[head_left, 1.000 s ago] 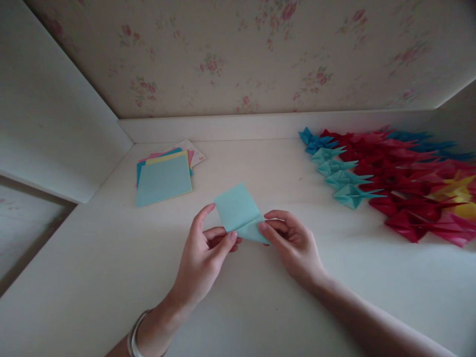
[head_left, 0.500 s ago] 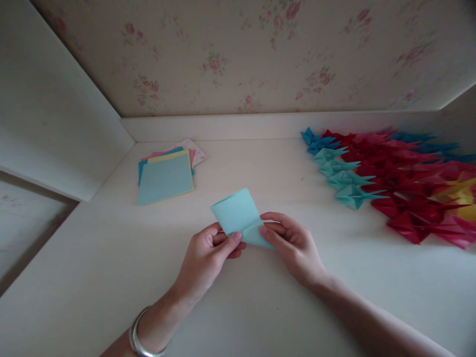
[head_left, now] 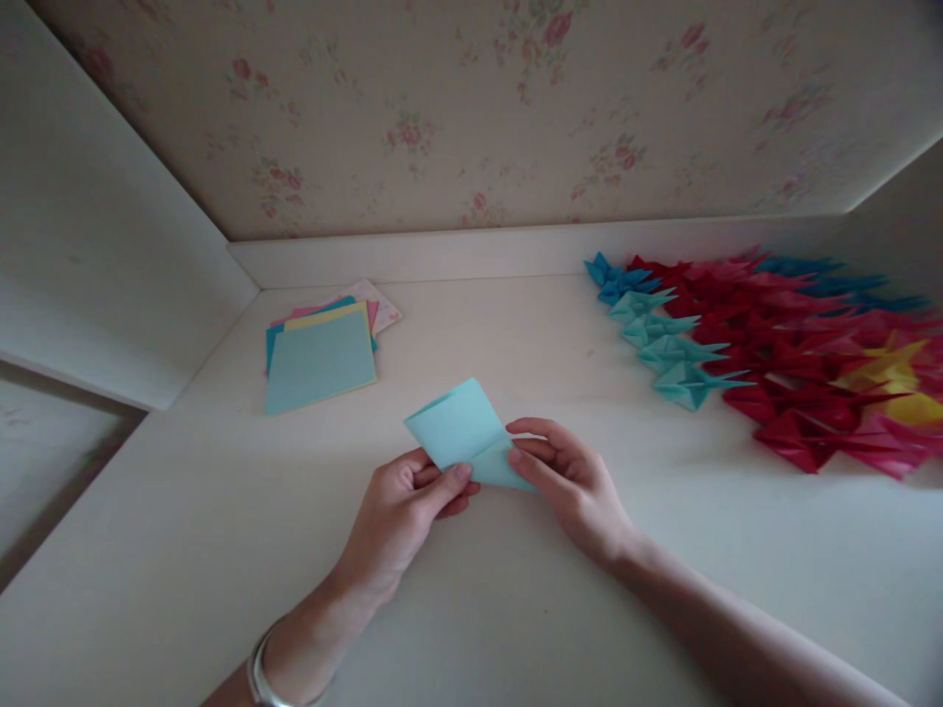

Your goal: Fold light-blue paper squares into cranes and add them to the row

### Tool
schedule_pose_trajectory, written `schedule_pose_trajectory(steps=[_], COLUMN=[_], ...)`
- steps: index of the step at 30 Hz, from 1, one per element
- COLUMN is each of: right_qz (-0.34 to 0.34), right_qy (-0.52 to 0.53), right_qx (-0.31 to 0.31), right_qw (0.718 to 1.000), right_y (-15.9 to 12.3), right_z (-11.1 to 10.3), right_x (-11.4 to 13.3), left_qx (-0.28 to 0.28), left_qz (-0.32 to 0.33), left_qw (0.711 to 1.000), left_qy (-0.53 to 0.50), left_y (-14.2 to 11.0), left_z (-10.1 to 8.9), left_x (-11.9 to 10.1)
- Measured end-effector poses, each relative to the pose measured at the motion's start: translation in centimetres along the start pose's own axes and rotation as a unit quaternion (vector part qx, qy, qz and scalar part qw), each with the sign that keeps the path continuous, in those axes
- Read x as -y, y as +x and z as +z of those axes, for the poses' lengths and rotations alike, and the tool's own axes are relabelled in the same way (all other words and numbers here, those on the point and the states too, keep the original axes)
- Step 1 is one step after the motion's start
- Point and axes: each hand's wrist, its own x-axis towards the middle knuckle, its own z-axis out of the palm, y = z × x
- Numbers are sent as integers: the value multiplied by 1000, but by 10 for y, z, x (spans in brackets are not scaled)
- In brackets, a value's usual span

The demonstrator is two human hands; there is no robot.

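The folded turquoise paper (head_left: pixel 461 427) lies just beyond your hands, well in from the desk's (head_left: pixel 545 560) back edge, its long axis slanting from far left to near right. Your left hand (head_left: pixel 402 506) pinches its lower edge, your right hand (head_left: pixel 571 481) its right side; both touch it. Loose sheets (head_left: pixel 322 363) sit by the back left corner, folded figures (head_left: pixel 773 393) toward the right.

Origami overload on this desk

So there's a loose paper stack (head_left: pixel 320 365) on the left, pale blue sheet on top, printed card (head_left: pixel 384 306) poking out behind. Spiky origami pieces (head_left: pixel 689 381) crowd the right: turquoise, blue, red, pink, yellow. Rosy floral wallpaper (head_left: pixel 442 118) behind, too.
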Motion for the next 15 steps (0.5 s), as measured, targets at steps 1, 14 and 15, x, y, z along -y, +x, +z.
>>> schedule_pose_trajectory(steps=[1, 14, 15], right_qz=[1, 6, 4], right_qy=[-7, -44, -45], right_qx=[-1, -15, -16], right_qw=[1000, 999, 999], right_y=[0, 1, 2], right_z=[0, 1, 1], right_x=[0, -1, -1], left_qx=[-5, -31, -35], left_qz=[-3, -32, -34], left_qw=[1000, 999, 998], left_qy=[2, -18, -27], left_y=[0, -1, 0], left_z=[0, 2, 2], left_x=[-1, -1, -1])
